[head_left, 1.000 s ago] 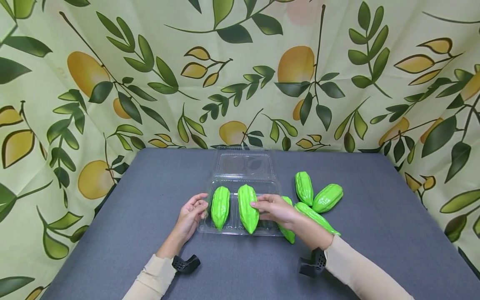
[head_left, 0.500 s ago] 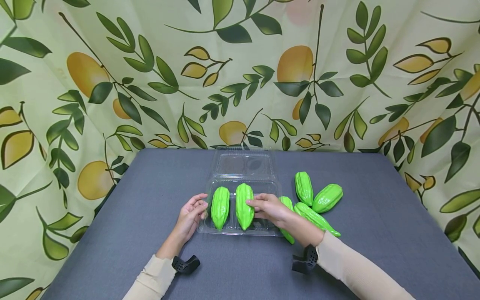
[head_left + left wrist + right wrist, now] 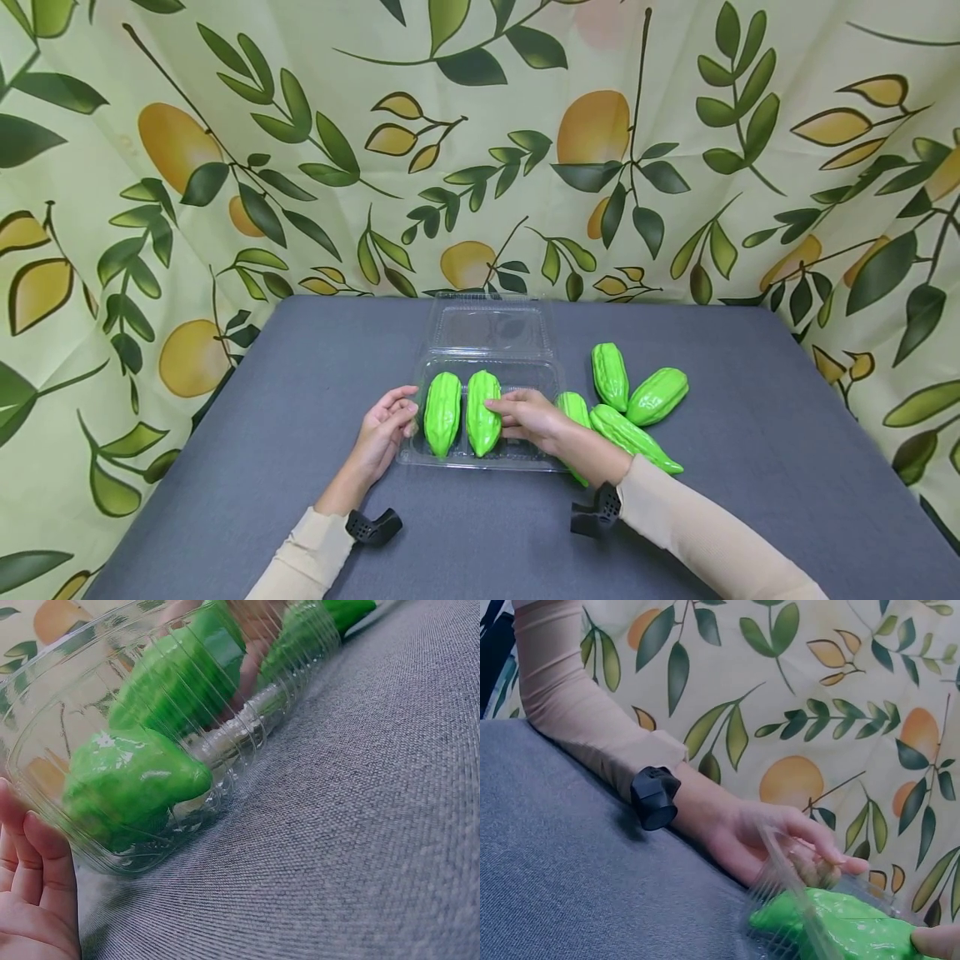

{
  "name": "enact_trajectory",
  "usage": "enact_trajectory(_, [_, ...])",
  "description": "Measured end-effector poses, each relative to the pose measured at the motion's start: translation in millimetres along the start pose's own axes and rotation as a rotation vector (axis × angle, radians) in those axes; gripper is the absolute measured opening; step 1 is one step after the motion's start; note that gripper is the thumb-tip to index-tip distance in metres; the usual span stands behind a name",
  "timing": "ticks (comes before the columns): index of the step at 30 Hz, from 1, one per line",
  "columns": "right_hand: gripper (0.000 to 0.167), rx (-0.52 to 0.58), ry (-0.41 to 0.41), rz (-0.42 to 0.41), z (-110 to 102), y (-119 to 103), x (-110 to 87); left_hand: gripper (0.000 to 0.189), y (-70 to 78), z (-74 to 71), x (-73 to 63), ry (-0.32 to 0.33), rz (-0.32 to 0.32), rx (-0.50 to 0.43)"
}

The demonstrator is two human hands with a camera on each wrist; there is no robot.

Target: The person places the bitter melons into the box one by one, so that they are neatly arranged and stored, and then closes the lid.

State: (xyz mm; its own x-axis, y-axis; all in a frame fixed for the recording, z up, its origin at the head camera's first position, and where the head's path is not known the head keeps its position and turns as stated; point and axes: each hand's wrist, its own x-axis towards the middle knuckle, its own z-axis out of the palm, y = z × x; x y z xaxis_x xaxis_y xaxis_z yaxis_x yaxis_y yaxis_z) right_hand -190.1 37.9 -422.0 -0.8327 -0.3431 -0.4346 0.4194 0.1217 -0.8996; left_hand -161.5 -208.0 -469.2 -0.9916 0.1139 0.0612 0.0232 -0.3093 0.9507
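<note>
A clear plastic clamshell container (image 3: 525, 454) lies with its lid (image 3: 491, 329) folded back. One bright green bitter melon (image 3: 442, 417) sits lengthwise in the container's left part. Beside it my right hand (image 3: 534, 419) pinches a second bitter melon (image 3: 483, 417) from its right side, thumb on top. That melon is low in the container, roughly parallel to the first. At the container's left rim, my left hand (image 3: 385, 427) holds the edge with thumb and curled fingers. Its fingertips (image 3: 45, 836) show against the outer wall in the left wrist view.
Several more bitter melons lie to the right: one (image 3: 572, 408) partly under the right forearm, one (image 3: 633, 437) slanting beside it, two farther back, an upright one (image 3: 610, 377) and a tilted one (image 3: 657, 396). A leaf-patterned cloth (image 3: 465, 167) hangs behind the grey table (image 3: 337, 350).
My right hand has moved left with the second bitter melon, bringing it down closer beside the first. My left hand stays at the container's left edge.
</note>
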Motion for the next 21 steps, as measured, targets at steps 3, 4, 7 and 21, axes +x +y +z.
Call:
enact_trajectory(3, [0.035, 0.002, -0.007, 0.007, 1.9, 2.1, 2.1, 0.029, -0.7, 0.0, -0.1, 0.004, -0.002, 0.001])
enact_trajectory(4, [0.034, -0.002, -0.008, 0.009, 2.5, 2.7, 2.6, 0.029, -1.0, 0.1, -0.1, 0.003, -0.001, 0.000])
enact_trajectory(7, [0.032, -0.015, 0.005, 0.022, 3.7, 3.5, 3.6, 0.029, -1.7, 0.1, -0.2, -0.007, -0.001, -0.007])
enact_trajectory(21, [0.033, -0.039, 0.091, 0.014, 9.1, 4.0, 7.6, 0.029, -0.1, 0.2, 0.1, -0.010, 0.005, -0.023])
